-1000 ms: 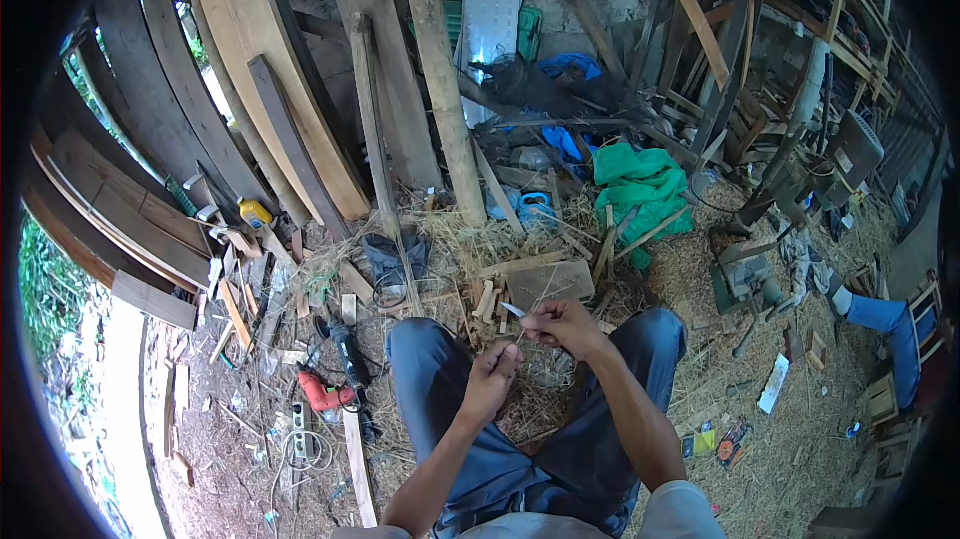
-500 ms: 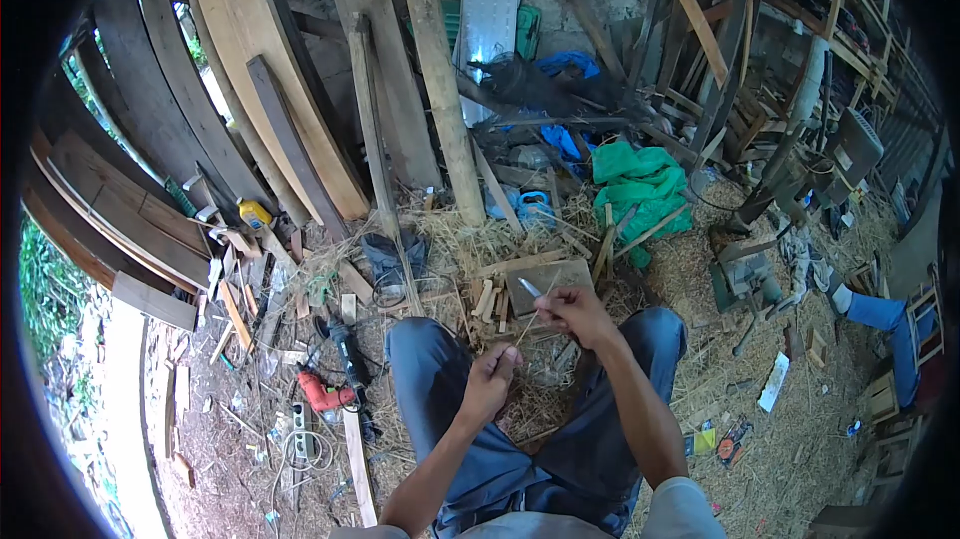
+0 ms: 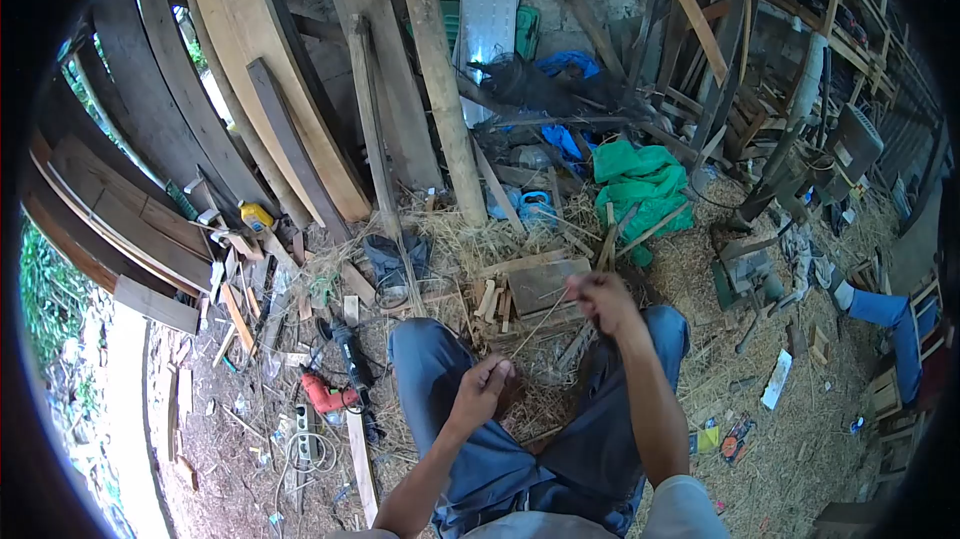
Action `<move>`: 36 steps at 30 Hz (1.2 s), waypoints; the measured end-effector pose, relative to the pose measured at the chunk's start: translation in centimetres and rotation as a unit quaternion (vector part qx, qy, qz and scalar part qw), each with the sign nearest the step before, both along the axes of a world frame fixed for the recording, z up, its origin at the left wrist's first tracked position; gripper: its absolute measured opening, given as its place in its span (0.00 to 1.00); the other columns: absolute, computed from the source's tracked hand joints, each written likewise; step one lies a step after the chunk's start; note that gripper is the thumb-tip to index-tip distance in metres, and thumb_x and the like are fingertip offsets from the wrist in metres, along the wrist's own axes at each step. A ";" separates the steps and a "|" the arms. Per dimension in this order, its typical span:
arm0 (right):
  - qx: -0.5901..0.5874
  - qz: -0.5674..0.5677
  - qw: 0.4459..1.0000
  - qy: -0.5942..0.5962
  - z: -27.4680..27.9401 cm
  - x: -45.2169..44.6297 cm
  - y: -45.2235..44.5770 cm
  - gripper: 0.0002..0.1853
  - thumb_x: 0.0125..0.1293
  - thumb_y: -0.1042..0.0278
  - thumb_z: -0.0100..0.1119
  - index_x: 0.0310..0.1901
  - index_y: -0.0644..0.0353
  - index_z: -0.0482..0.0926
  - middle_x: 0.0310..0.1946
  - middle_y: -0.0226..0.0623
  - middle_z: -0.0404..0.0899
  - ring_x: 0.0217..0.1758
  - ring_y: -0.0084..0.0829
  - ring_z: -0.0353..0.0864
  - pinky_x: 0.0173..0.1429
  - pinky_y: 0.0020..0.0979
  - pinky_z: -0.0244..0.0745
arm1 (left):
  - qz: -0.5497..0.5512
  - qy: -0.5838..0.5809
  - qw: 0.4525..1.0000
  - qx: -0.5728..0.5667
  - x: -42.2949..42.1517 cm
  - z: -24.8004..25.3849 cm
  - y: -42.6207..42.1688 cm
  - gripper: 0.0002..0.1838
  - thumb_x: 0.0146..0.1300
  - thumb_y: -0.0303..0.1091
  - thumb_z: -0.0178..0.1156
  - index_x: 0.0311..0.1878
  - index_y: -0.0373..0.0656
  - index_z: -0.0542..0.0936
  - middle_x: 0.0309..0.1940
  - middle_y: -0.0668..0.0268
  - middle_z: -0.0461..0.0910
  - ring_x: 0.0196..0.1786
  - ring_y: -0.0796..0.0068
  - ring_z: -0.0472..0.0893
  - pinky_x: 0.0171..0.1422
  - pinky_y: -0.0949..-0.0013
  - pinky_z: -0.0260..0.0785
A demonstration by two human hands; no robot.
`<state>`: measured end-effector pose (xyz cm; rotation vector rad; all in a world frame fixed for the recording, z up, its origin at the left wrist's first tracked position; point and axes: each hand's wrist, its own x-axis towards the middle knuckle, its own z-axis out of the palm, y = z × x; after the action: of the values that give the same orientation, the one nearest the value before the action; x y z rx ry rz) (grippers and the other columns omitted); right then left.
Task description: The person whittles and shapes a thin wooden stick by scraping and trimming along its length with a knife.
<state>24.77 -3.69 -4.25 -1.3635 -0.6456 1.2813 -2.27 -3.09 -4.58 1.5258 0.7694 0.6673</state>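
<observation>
Above my left knee, my left hand [image 3: 483, 389] is closed, pinching one end of a thin, straw-coloured strip [image 3: 538, 327]. The strip slants up and to the right towards my right hand [image 3: 606, 303], which is a blurred fist in front of a flat wooden block [image 3: 540, 289]. A small knife showed in that fist a moment ago; motion smears its blade now. Short wooden pieces [image 3: 490, 303] lie at the left side of the block, between my knees and the straw.
A red power drill [image 3: 326, 394], an angle grinder [image 3: 350, 354] and a power strip [image 3: 303, 434] lie at left. Green sheeting [image 3: 640, 189] is heaped ahead. A metal vise [image 3: 745, 284] and a tape measure [image 3: 735, 441] are at right. Shavings cover the ground.
My right hand has moved slightly right and away from the left hand, blurring as it goes. The blade has dropped from clear sight. The left hand has shifted slightly down and left, keeping the strip.
</observation>
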 end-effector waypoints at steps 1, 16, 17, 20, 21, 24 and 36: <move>0.039 -0.054 0.997 0.047 -0.6 2.1 0.1 0.08 0.59 0.65 0.63 0.31 0.61 0.78 0.21 0.26 0.74 0.16 0.14 0.63 0.18 0.19 0.54 | 0.010 0.000 1.000 -0.012 -0.5 0.5 0.0 0.13 0.70 0.37 0.48 0.31 0.42 0.72 0.17 0.79 0.58 0.20 0.89 0.57 0.24 0.79 0.49; 0.006 0.081 0.995 0.066 0.3 -6.9 0.6 0.10 0.60 0.65 0.63 0.30 0.64 0.79 0.20 0.29 0.75 0.16 0.14 0.63 0.19 0.19 0.55 | 0.116 0.164 0.935 0.293 0.8 0.2 0.6 0.02 0.63 0.28 0.53 0.37 0.42 0.74 0.20 0.51 0.76 0.24 0.49 0.77 0.24 0.55 0.67; -0.024 0.044 0.997 0.066 0.3 -6.1 0.6 0.10 0.60 0.64 0.63 0.29 0.64 0.79 0.19 0.29 0.74 0.16 0.14 0.62 0.19 0.19 0.55 | 0.107 0.177 0.933 0.293 0.7 0.2 0.4 0.02 0.63 0.28 0.53 0.38 0.43 0.74 0.21 0.50 0.76 0.25 0.49 0.78 0.24 0.54 0.67; -0.012 0.023 0.994 0.104 0.2 -3.2 0.6 0.10 0.60 0.65 0.62 0.28 0.63 0.77 0.20 0.27 0.72 0.16 0.14 0.61 0.19 0.19 0.52 | 0.092 0.158 0.930 0.318 -0.1 -0.3 0.0 0.02 0.62 0.27 0.54 0.37 0.43 0.74 0.20 0.51 0.76 0.25 0.49 0.77 0.23 0.55 0.66; -0.018 0.001 0.996 0.083 0.6 -2.3 0.5 0.10 0.61 0.64 0.61 0.28 0.62 0.77 0.20 0.27 0.72 0.16 0.14 0.60 0.19 0.19 0.51 | 0.090 0.159 0.930 0.318 -0.4 -0.5 -0.1 0.02 0.62 0.27 0.54 0.37 0.43 0.74 0.20 0.51 0.76 0.25 0.49 0.77 0.23 0.55 0.66; 0.049 -0.110 0.989 0.089 -1.0 2.0 0.4 0.11 0.63 0.63 0.59 0.29 0.62 0.77 0.21 0.27 0.72 0.16 0.14 0.60 0.18 0.19 0.50 | 0.100 0.157 0.938 0.294 -1.6 -0.8 0.1 0.01 0.62 0.27 0.54 0.37 0.42 0.74 0.20 0.52 0.75 0.23 0.52 0.78 0.23 0.59 0.66; -0.057 0.023 0.871 -0.488 -5.9 -3.1 1.1 0.18 0.64 0.57 0.52 0.28 0.65 0.79 0.22 0.49 0.79 0.29 0.50 0.79 0.35 0.45 0.72 | 0.056 -0.111 0.968 -0.217 2.6 -1.3 4.7 0.08 0.67 0.32 0.53 0.39 0.38 0.78 0.23 0.75 0.68 0.24 0.85 0.64 0.28 0.80 0.56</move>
<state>21.66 -2.56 -10.16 -2.0987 -1.2943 0.5781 0.31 1.60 -5.88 0.9966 0.7744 0.6859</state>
